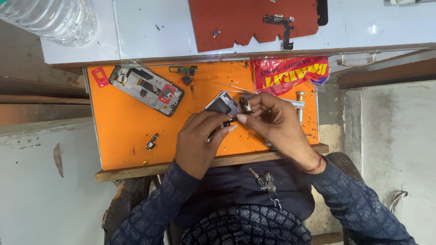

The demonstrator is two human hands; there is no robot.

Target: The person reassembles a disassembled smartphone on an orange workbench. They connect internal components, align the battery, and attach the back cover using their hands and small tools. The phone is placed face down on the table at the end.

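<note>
We pinch a small phone part (245,106) in our right hand (272,122) | left hand (197,140) grips a tool (218,129) | part light, fragile; hold by its edges | phone frame (221,105) on orange table (122,131)

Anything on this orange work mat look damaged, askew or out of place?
Yes. The opened phone lies askew at the orange mat's upper left, its insides exposed. Small loose parts are scattered, one alone at lower left. The red mat above has a jagged, torn lower edge.

left hand (196,144): pinching tool | right hand (271,121): gripping small part (245,106) | orange mat (122,127)
</note>
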